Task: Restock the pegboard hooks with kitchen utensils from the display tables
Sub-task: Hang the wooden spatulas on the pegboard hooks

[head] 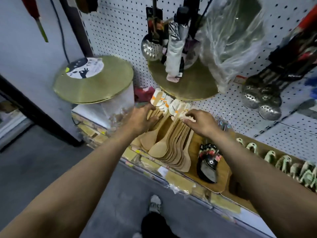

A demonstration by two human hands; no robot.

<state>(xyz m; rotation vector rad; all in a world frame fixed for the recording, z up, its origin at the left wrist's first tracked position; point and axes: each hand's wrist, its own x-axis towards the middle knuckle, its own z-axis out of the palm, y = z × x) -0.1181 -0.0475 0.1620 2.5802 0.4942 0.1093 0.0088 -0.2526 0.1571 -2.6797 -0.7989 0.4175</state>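
Pegboard, already hung with skimmers; below it, display table held a fanned stack of wooden spatulas, none yet hooked; left hand curled on their handles, right hand pinching the carded tops, restocking apparently just starting.

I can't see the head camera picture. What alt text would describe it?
Two bare hands reach into a fanned stack of wooden spatulas on a display table: the left hand grips some handles, the right hand pinches the card labels. Behind is a white pegboard hung with slotted metal ladles and round gold boards.
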